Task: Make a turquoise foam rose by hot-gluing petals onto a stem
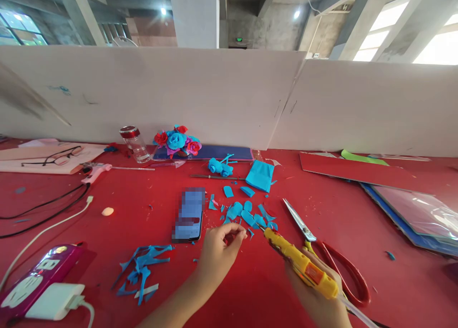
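Observation:
My right hand (310,297) is wrapped round a yellow hot glue gun (302,263), whose nozzle points forward and left over the cut blue paper petals (247,217). Beside the nozzle, my left hand (222,244) has thumb and forefinger pinched together; anything between them is too small to make out. The petals lie loosely scattered just beyond both hands. Red-handled scissors (307,235) rest partly open to the right of the glue gun. A phone (188,216) lies face up left of my left hand.
Blue paper scraps (141,271) and a purple power strip (39,275) lie at left. Toward the back are a glass bottle (136,144), a paper flower arrangement (178,141), blue paper roses (221,167) and folded blue paper (260,176). Plastic-wrapped sheets (415,216) lie right.

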Demonstrator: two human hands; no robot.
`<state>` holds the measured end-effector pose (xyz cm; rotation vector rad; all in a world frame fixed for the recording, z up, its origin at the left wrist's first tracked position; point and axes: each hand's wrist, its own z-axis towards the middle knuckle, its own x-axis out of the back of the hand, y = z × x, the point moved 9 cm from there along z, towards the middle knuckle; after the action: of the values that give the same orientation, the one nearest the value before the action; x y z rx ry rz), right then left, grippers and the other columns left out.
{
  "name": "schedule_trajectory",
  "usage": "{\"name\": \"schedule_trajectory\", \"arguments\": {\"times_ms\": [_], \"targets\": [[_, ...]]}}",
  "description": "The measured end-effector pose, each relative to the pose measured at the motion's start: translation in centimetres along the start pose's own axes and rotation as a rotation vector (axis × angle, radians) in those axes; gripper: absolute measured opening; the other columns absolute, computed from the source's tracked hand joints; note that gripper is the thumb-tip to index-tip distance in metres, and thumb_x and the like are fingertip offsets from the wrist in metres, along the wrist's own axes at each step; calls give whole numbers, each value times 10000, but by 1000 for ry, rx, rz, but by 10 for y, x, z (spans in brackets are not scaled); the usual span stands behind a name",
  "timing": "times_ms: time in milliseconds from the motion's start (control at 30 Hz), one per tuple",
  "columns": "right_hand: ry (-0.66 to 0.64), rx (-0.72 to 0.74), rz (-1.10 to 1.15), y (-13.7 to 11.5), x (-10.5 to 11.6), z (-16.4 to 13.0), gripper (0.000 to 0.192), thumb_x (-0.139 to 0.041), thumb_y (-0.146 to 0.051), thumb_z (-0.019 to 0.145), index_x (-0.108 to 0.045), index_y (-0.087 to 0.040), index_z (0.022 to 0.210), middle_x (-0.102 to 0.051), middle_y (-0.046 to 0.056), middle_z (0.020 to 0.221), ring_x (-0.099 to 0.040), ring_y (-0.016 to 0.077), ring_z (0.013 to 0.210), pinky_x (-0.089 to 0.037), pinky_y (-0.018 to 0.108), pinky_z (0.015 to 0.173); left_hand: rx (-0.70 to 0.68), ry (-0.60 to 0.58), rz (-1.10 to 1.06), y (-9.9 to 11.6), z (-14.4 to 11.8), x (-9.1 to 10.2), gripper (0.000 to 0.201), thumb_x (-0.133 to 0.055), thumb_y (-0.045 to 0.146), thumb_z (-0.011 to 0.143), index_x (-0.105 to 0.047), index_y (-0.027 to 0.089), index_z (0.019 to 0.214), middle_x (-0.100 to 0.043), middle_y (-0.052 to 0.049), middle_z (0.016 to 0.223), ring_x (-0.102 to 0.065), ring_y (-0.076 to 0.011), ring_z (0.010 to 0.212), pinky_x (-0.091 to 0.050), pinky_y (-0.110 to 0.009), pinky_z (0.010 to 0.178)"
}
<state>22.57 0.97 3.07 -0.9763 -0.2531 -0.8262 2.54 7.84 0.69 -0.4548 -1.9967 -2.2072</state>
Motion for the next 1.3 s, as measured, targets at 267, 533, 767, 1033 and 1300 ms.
{"name": "schedule_trajectory", "arguments": {"times_ms": [267,533,767,1033,1300], "targets": [[-30,-20,61,-2,-9,-6,118,-536,-205,766,-568,-211,652,-558,-21,558,-505,112,460,-398,220,424,71,28,-143,-5,2,2,224,-582,365,796,-677,173,730,-723,-42,713,-622,-164,632,-434,-219,553],[-2,159,49,-19,1,0,106,-551,-121,758,-591,-213,793,-626,-15,652,-583,111,515,-443,199,470,102,8,-135,-3,1,0,218,-573,349,784,-676,170,717,-719,-40,705,-575,-143,572,-400,-209,508],[-10,143,56,-9,-7,-4,104,-537,-121,777,-586,-209,803,-569,-32,620,-542,97,490,-448,209,482,131,-17,-189,-4,1,-3,217,-588,359,777,-678,172,711,-722,-47,714,-590,-151,598,-396,-214,517],[9,108,68,-9,-6,-4,67,-543,-156,773,-576,-213,770,-590,-23,628,-552,109,507,-444,202,485,249,-69,-417,-15,-1,-12,183,-663,364,725,-680,183,708,-731,-46,717,-651,-172,738,-449,-233,682],[4,145,38,-13,-4,-3,60,-551,-161,772,-590,-206,777,-627,-4,641,-593,128,526,-479,221,510,293,-53,-390,-18,0,-10,229,-657,401,704,-684,174,720,-732,-55,721,-631,-175,710,-431,-243,613]]}}
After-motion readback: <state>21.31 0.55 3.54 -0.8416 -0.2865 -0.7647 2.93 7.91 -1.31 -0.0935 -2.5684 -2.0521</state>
